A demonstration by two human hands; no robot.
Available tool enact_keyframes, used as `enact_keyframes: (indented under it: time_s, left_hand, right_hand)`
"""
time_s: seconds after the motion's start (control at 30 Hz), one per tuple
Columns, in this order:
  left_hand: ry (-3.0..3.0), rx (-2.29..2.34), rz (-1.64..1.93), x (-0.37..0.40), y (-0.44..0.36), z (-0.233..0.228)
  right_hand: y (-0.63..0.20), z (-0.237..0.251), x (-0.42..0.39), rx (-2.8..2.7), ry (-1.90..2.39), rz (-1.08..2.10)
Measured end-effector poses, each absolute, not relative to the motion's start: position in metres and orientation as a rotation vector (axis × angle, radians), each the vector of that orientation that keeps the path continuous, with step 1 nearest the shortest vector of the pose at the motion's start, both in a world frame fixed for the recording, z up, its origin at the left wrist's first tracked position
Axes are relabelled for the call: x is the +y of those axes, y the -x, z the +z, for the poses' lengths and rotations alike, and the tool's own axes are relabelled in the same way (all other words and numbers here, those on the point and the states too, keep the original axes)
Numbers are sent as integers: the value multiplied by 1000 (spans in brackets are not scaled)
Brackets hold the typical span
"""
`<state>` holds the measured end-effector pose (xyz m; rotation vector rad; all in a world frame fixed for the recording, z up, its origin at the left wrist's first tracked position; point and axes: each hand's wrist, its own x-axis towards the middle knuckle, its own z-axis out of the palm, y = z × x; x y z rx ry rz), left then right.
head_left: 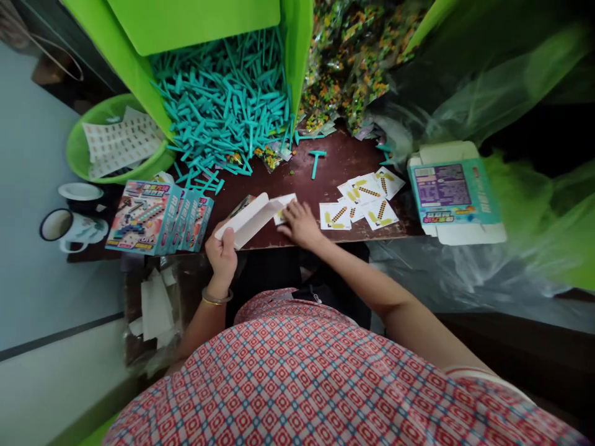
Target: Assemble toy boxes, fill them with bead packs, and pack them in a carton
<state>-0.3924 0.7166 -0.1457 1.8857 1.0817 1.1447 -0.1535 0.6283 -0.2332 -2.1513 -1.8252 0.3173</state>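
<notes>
My left hand (222, 253) is closed around a small cardboard box (251, 224), tilted, with its white inner side and flap showing. At the box's right end my right hand (301, 224) has its fingers bent over a white printed card (284, 207), partly hidden under them. To the right lie several loose printed cards (367, 198) with pickaxe and sword pictures. A single teal plastic pickaxe-shaped piece (317, 162) rests on the table beyond my right hand.
Filled boxes (139, 217) stand at left, beside an enamel mug (74, 228) and a green basket (77, 148) with printed sheets. A green bin (300, 56) spills teal pieces (227, 99). Bags of coloured beads (344, 68) lie behind; flattened boxes (458, 192) sit at the right edge.
</notes>
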Motion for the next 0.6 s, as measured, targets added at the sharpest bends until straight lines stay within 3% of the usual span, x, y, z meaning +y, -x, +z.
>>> enact_keyframes:
  time_s: [0.13,0.27,0.4,0.6]
  left_hand:
    - [-1731,1253,1264,729,412,-137]
    - [-1669,1221,1250,729,416,-133]
    - [-1744,1070,1183,720,398,-126]
    - [-1831,818,1045,704,371,-109]
  right_hand:
    - [193,-246,575,-1923,1800,490]
    - [148,-235,540,-1288,1739,515]
    - [113,-172,539,-920,1728,424]
    - [148,-68,545,-1216,1625,201]
